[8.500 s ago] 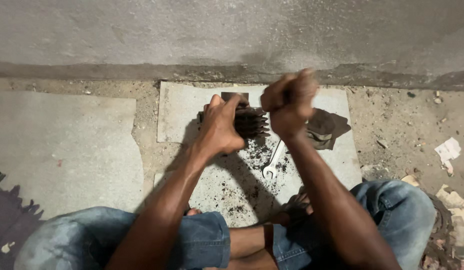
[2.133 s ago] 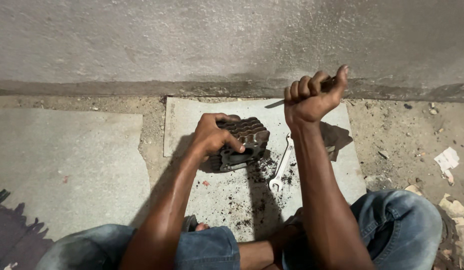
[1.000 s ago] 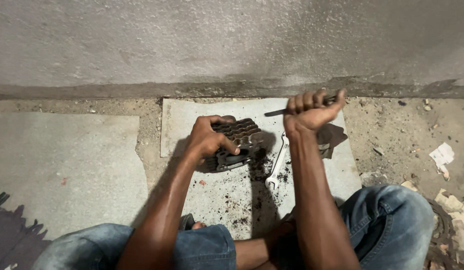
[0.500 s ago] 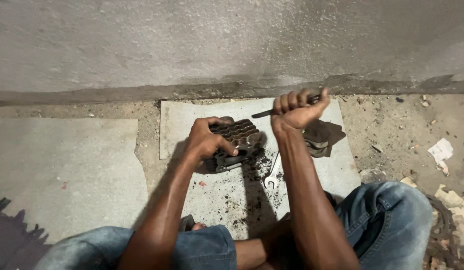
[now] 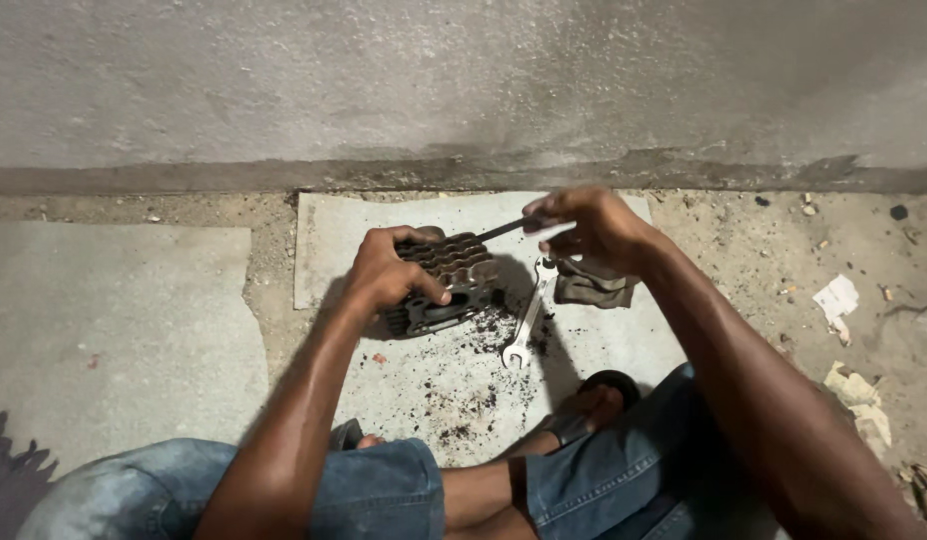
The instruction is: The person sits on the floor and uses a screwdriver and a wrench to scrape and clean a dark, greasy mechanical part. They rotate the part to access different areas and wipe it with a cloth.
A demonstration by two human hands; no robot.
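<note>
My left hand point(image 5: 389, 272) grips a dirty, dark finned metal engine part point(image 5: 452, 280) and holds it on a pale stone slab point(image 5: 424, 380). My right hand point(image 5: 596, 228) is closed around a thin dark tool point(image 5: 506, 229) whose tip points at the top of the finned part. A silver open-ended wrench point(image 5: 526, 318) lies on the slab just right of the part. A crumpled dark rag point(image 5: 592, 285) sits under my right wrist.
Black grit point(image 5: 474, 385) is scattered over the slab in front of the part. A rough concrete wall point(image 5: 464, 80) rises behind. Paper scraps point(image 5: 836, 298) and debris lie on the ground at right. My legs in jeans and a sandalled foot point(image 5: 589, 405) are near.
My right hand has come down from a raised fist to the top of the finned part with the thin tool. The left hand keeps its hold on the part.
</note>
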